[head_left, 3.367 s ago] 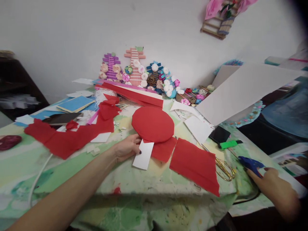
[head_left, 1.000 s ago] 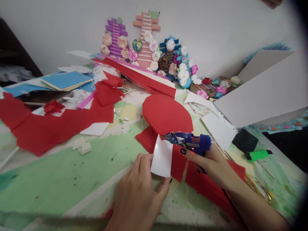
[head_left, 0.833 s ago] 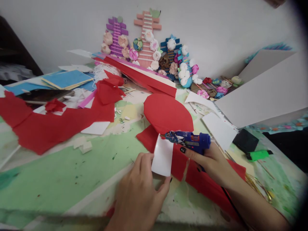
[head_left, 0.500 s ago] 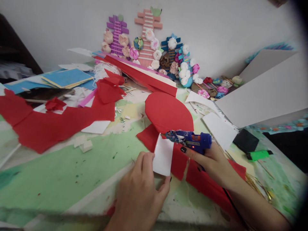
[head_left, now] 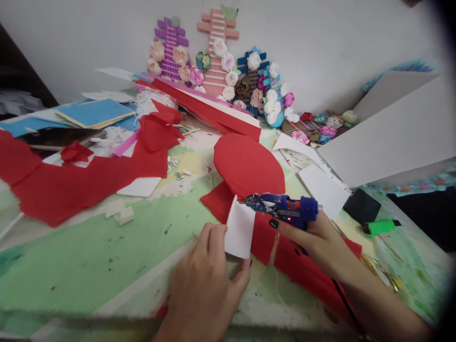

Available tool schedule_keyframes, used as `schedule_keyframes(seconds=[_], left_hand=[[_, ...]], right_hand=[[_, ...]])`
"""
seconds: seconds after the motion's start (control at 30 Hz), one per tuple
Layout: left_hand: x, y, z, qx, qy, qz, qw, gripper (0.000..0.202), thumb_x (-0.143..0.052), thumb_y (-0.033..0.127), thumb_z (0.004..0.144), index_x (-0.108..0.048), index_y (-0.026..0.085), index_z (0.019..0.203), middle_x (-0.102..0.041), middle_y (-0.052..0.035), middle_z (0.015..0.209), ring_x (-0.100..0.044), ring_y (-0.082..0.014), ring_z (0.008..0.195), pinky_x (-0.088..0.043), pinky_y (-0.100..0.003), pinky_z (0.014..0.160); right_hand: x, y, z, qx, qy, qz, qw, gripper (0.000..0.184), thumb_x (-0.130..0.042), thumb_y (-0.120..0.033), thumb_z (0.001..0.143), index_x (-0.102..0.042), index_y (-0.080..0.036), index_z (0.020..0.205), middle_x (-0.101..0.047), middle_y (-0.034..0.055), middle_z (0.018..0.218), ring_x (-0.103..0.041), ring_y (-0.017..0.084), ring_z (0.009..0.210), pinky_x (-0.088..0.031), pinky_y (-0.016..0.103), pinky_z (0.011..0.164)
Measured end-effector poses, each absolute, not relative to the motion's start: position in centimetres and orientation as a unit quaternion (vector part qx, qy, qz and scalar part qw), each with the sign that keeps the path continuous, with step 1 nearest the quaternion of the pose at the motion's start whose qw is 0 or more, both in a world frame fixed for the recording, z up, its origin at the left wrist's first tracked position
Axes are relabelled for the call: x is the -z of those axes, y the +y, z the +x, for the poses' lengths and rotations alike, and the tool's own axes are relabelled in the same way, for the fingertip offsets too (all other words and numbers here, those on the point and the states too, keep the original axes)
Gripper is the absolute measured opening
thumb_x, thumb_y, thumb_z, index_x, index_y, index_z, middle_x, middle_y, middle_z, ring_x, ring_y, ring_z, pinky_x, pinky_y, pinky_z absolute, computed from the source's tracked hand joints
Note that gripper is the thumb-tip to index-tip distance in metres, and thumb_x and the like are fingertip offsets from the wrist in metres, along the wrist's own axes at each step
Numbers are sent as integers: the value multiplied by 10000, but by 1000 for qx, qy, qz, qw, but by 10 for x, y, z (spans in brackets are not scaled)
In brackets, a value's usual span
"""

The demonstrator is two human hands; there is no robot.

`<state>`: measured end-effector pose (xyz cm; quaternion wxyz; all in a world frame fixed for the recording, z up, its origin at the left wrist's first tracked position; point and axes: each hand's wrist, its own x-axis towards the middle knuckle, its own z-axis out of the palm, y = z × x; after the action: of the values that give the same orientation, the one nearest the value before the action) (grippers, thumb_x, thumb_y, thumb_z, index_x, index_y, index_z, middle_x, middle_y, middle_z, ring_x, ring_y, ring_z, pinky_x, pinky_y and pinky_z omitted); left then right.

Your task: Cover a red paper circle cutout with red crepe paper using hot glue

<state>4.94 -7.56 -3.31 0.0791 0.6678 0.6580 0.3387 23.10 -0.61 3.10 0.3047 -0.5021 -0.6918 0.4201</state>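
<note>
My left hand (head_left: 208, 280) pinches the near end of a small white card (head_left: 240, 230) between thumb and fingers, holding it just above the table. My right hand (head_left: 317, 242) grips a blue glue gun (head_left: 285, 209) with its red light on. The gun's nozzle points left and sits at the card's far top edge. Under the card lie red paper pieces (head_left: 263, 237) and, just beyond, a red paper disc (head_left: 249, 164).
A paint-stained green table (head_left: 89, 256) carries red paper scraps (head_left: 81, 183), blue sheets (head_left: 94, 113), white foam pieces (head_left: 322, 190), a black block (head_left: 361, 206), a green marker (head_left: 381, 227) and scissors (head_left: 379, 270). Paper-flower ornaments (head_left: 221, 71) line the wall; a large white board (head_left: 395, 137) leans at right.
Since 3.4 s ago my right hand picked up the glue gun from the right and brought it to the card. Over the last second both hands have barely moved.
</note>
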Motion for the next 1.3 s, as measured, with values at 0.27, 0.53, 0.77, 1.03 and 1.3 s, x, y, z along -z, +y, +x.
schedule_keyframes(seconds=[0.27, 0.53, 0.77, 1.03, 1.3], left_hand=[[35, -74, 49, -329, 659, 673, 58, 334, -599, 258, 755, -421, 230, 1036, -600, -31, 923, -646, -210, 733, -480, -303, 551], [34, -75, 50, -350, 656, 666, 64, 318, -605, 250, 746, -427, 233, 1009, -586, -23, 892, -640, -204, 719, -472, -299, 543], [34, -74, 51, -346, 658, 666, 61, 353, -614, 233, 735, -422, 229, 1032, -587, -27, 914, -643, -204, 724, -481, -305, 556], [33, -75, 51, -360, 659, 658, 53, 338, -608, 231, 740, -425, 222, 1024, -579, -32, 910, -639, -208, 740, -479, -302, 563], [33, -75, 50, -372, 647, 662, 65, 310, -573, 223, 774, -425, 212, 1046, -570, -42, 927, -630, -196, 772, -485, -294, 605]], right_hand=[[-26, 1, 232, -420, -699, -502, 288, 196, -644, -344, 854, -664, -214, 999, -692, 21, 913, -630, 171, 831, -506, 262, 715], [-29, -13, 237, -484, -661, -491, 297, 205, -696, -330, 806, -658, -213, 970, -662, 4, 777, -610, 139, 702, -490, 213, 588], [-29, 2, 232, -427, -671, -535, 285, 219, -644, -392, 837, -600, -178, 813, -441, -66, 484, -388, 68, 424, -324, 190, 393], [-29, -7, 234, -447, -670, -516, 291, 252, -693, -359, 791, -654, -192, 975, -502, -44, 544, -482, 108, 517, -375, 211, 458], [-26, -3, 239, -452, -633, -550, 304, 322, -693, -436, 778, -650, -177, 965, -456, -59, 476, -396, 87, 411, -326, 214, 387]])
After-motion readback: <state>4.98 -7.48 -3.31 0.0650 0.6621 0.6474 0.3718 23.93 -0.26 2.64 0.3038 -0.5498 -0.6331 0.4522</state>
